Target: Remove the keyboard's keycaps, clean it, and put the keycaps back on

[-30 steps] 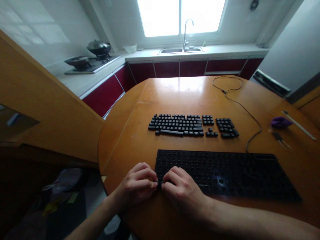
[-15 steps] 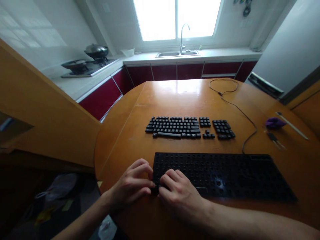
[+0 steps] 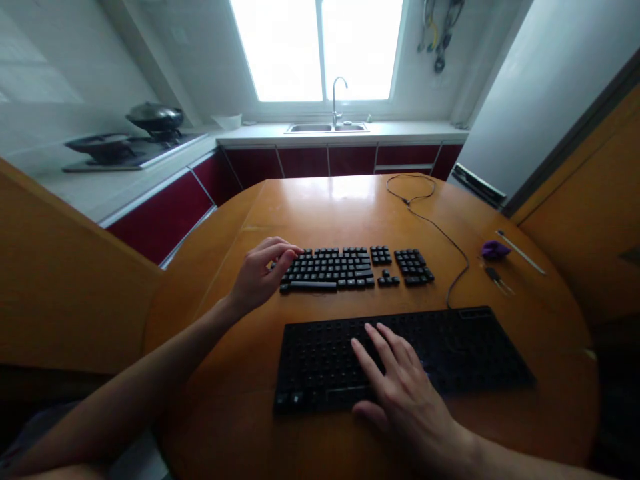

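My left hand (image 3: 263,272) reaches over the upper left end of the loose black keycaps (image 3: 330,267), its fingers stretched out and its thumb apart from them. These keycaps lie on the table in keyboard order, with a long space bar (image 3: 313,286) along the front row. Nearer to me is the black keyboard base (image 3: 470,353), mostly bare of caps. A small keycap (image 3: 297,398) shows at its front left corner. My right hand (image 3: 403,393) rests over the base's middle with fingers spread, holding nothing.
The wooden table (image 3: 210,373) has a rounded edge. A cable (image 3: 440,230) runs from the base to the far side. At the right lie a purple cloth-like item (image 3: 495,251), a small wire tool (image 3: 499,280) and a thin white stick (image 3: 523,253).
Both hands have left the base's front left corner. My left hand moved forward to the loose keycaps; my right hand moved right and spread its fingers. The view has turned right.
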Demonstrator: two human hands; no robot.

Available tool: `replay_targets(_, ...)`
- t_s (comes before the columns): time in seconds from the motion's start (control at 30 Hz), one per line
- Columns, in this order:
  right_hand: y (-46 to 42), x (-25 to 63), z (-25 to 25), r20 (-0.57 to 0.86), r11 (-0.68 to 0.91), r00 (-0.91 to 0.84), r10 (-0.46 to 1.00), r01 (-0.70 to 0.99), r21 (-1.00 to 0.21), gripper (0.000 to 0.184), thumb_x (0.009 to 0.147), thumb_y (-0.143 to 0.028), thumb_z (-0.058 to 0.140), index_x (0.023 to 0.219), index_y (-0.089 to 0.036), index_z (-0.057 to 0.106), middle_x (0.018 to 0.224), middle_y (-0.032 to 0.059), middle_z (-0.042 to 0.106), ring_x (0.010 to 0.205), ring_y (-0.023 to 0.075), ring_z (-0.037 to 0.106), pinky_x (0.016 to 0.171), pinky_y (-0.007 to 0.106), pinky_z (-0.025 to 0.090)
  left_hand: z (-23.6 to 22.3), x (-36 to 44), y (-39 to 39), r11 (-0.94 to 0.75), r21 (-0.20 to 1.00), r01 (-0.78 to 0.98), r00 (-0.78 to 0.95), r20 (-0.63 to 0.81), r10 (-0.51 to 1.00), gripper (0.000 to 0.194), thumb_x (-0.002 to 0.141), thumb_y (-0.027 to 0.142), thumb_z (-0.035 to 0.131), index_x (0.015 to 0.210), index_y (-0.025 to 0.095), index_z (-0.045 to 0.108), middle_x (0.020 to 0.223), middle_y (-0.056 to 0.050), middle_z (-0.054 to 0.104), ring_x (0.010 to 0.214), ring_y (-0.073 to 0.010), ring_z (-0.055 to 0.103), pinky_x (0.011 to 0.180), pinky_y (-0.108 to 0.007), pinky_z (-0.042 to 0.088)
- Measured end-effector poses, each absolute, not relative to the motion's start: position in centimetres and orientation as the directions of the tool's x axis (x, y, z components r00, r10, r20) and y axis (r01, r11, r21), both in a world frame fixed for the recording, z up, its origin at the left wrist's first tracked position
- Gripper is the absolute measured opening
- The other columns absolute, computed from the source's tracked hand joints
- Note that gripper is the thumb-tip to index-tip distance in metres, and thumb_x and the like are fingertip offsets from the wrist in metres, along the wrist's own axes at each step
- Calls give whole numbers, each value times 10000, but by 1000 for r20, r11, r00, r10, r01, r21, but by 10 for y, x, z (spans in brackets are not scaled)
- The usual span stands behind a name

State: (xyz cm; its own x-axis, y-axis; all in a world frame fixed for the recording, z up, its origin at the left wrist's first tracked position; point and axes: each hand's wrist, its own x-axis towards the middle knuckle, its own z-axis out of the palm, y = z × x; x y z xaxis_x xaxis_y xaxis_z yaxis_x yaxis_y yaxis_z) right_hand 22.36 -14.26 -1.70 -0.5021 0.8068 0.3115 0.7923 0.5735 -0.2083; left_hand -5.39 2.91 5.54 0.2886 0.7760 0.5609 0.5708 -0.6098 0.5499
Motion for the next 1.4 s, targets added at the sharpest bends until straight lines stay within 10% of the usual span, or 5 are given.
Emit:
replay_targets(0.27, -139, 234, -34, 254, 547, -491, 833, 797, -255, 772, 834, -407, 766, 1518, -264, 438, 1640, 195, 242, 1501, 422, 230, 1135, 609, 379, 27, -76, 71, -417, 710, 567, 18, 496, 868, 363, 953, 418, 485, 911, 155, 732, 856, -56, 716, 834, -196, 666, 740, -294, 496)
replay_targets(1.4, -60, 183, -23, 207, 548, -507, 837, 779, -306, 655, 901, -448, 683, 1482, -209, 497, 1618, 207, 295, 1511, 412, 203, 1184, 582, 293, 2, -123, 95, -308, 764, 566, -149, 463, 874, 402, 928, 436, 462, 938, 149, 742, 849, -64, 703, 790, -183, 631, 715, -272, 495)
